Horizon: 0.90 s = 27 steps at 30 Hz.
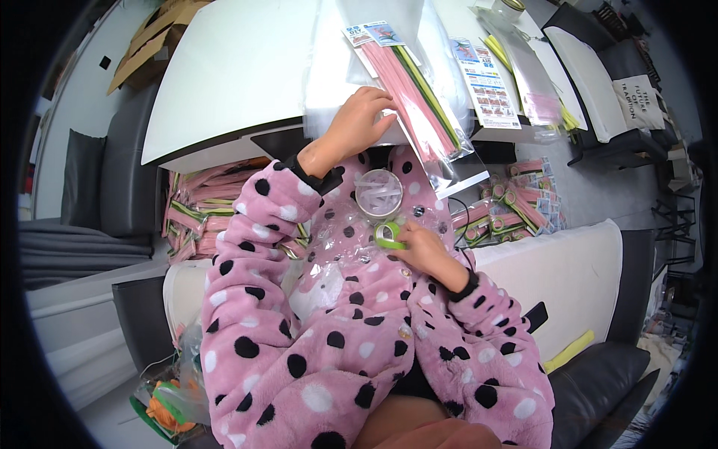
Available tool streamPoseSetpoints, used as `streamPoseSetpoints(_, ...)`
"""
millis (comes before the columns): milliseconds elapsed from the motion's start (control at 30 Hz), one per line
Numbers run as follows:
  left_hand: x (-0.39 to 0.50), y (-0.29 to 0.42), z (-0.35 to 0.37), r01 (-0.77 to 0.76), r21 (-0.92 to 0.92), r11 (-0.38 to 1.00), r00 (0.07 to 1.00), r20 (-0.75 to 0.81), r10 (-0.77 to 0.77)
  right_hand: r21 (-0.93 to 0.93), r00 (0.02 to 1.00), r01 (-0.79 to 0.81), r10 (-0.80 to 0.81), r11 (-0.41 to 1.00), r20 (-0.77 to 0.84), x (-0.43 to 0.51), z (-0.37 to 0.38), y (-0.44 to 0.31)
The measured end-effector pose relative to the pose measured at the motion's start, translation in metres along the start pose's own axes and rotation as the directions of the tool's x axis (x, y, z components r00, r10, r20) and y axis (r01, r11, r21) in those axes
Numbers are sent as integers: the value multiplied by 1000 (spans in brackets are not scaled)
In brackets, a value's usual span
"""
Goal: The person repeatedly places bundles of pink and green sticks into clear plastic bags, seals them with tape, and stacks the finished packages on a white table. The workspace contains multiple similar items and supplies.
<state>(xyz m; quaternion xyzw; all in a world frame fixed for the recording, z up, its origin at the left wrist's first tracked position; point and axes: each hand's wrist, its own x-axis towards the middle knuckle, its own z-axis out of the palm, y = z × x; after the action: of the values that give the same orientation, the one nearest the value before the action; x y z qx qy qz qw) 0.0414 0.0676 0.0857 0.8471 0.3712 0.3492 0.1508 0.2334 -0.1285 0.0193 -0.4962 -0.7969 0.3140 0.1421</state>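
My left hand (pixel 359 122) is over the table's front edge, its curled fingertips at the left side of a clear plastic bag (pixel 412 106). Whether they grip the bag's edge is not plain. Inside the bag lie pink stems (pixel 406 95), apparently chenille, and green and dark ones, under a printed card (pixel 384 33). The bag's lower end, with a white strip, overhangs the table. Lower down, my right hand (pixel 429 247) holds a roll of green tape (pixel 388 234) above my lap. Just beyond the roll, a round tub (pixel 379 193) of translucent strips stands between my legs.
Clear bags (pixel 331 73) lie on the white table (pixel 235 67), with a printed sheet (pixel 488 84) to the right. Packed pink bundles are heaped below at left (pixel 207 207) and right (pixel 521 196). Crumpled clear film (pixel 336 236) covers my lap. A phone (pixel 537 317) lies right.
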Motion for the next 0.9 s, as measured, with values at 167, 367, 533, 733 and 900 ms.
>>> streamPoseSetpoints(167, 14, -9, 12, -73, 116, 991, 995, 76, 65, 527, 980, -71, 158, 847, -123, -16, -46, 23)
streamPoseSetpoints(367, 35, -28, 33, -73, 216, 974, 980, 196, 30, 993, 818, -113, 571, 42, 69, -17, -83, 48)
streamPoseSetpoints(533, 35, -37, 34, -55, 190, 980, 981, 196, 17, 993, 865, -50, 492, -107, 97, 28, -80, 58)
streamPoseSetpoints(733, 37, -39, 30, -7, 167, 986, 969, 245, -34, 995, 909, -77, 414, 68, 42, 47, -92, 50)
streamPoseSetpoints(900, 39, -37, 32, 10, 153, 988, 968, 245, -48, 969, 895, -104, 447, 224, -8, 75, -76, 54)
